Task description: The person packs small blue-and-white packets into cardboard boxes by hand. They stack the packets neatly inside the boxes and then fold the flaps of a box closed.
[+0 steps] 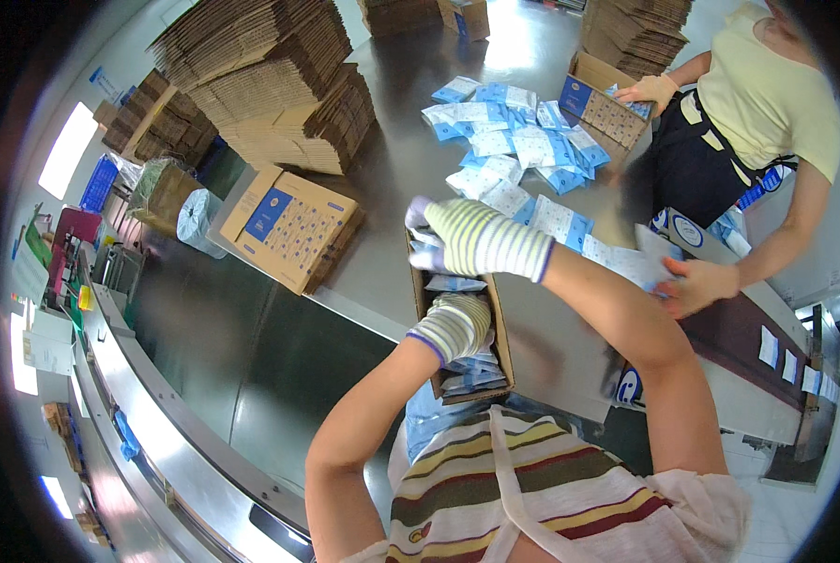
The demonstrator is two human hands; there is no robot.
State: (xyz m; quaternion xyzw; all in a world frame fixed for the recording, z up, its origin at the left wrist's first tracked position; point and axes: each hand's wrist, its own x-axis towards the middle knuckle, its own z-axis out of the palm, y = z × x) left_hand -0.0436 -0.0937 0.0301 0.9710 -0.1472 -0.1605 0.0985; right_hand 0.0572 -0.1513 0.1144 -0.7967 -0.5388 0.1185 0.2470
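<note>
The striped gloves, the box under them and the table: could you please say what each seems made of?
Gloves: probably soft knit, given how snugly they fit. Box: seemingly matt cardboard, by its plain brown colour. Table: likely smooth metal, given its grey, reflective shine.

carton: brown, open side up, at table edge | packets: blue-and-white, lined up inside

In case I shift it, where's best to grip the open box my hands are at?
Probably grip the open box by its two long side walls, left hand from the left, right hand from the right: it's narrow, its open top shows packets inside, and its near end sits close to you.
</note>
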